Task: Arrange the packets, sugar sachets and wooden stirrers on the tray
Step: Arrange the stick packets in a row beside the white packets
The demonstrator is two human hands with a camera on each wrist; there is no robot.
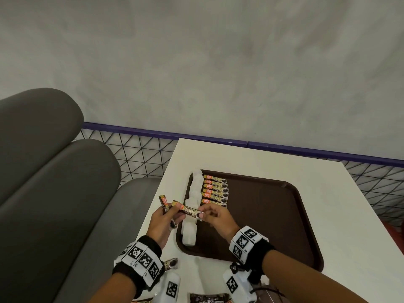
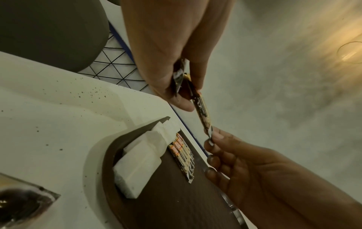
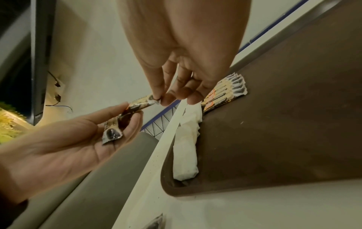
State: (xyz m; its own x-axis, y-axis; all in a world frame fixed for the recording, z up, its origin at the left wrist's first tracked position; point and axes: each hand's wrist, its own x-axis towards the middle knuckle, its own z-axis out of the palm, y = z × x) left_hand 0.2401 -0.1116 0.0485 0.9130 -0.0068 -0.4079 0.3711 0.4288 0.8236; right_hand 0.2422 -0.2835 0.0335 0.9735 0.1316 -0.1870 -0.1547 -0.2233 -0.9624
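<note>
The right hand (image 1: 215,216) pinches the cup-printed end of a gold-and-black coffee granule packet (image 1: 189,211), whose other end the left hand (image 1: 162,221) holds along with a second packet (image 1: 164,202). Draw it free, then lay it at six o'clock of the packet row (image 1: 215,190) on the brown plastic tray (image 1: 273,215), edges flush

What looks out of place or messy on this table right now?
Dark specks are scattered on the white table left of the tray, like spilled granules. The packets and white sachets on the tray sit in tidy rows.
</note>
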